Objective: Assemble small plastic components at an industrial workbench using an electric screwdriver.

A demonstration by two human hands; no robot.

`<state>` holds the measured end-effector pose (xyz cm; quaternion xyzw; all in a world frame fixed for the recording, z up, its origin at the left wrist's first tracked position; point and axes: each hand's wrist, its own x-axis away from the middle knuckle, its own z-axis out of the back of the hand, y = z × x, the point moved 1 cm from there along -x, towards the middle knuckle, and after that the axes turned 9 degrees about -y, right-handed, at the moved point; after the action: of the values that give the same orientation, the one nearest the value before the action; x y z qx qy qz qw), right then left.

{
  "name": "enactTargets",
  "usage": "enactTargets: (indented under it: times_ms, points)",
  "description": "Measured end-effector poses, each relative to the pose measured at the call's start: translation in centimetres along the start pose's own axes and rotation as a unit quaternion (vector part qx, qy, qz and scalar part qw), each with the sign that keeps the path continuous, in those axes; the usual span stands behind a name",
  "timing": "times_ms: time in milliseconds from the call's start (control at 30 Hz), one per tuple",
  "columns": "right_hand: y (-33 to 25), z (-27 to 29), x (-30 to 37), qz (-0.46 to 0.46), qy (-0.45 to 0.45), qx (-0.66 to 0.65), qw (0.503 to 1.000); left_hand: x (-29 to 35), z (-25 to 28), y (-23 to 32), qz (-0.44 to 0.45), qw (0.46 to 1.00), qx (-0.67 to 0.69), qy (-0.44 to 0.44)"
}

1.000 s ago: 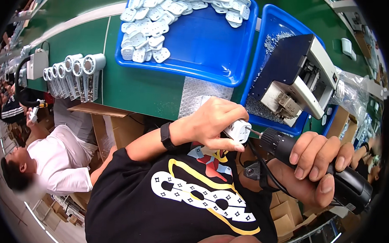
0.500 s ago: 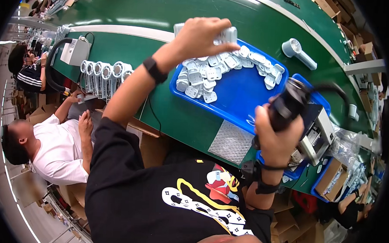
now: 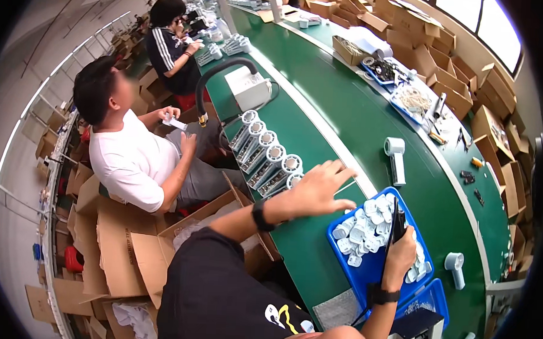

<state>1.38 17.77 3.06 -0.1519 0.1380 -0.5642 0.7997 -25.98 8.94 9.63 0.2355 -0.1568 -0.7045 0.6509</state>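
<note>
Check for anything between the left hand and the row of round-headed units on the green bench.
Nothing visible. The open left hand overlaps the row's near end in view, partly hiding the nearest of the round-headed units; height gap can't be judged. The blue tray lies off to the hand's right.

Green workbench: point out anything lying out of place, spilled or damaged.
One pale fan-shaped unit lies alone beyond the blue tray, and a second unit lies to its right. They look odd apart from the orderly row of similar units. No clear spill or damage shows.
</note>
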Motion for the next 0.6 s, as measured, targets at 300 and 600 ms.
enactTargets:
  times_ms: [300, 600]
  points:
    - [0.5, 1.8, 0.7, 0.092, 0.112, -0.129, 0.981, 16.2, -6.1, -4.9, 0.162, 0.968, -0.134, 0.141]
    - [-5.9, 7.9, 12.6, -0.02, -0.091, -0.596, 0.797, 12.3, -5.0, 2.9, -0.052, 0.865, 0.497, -0.031]
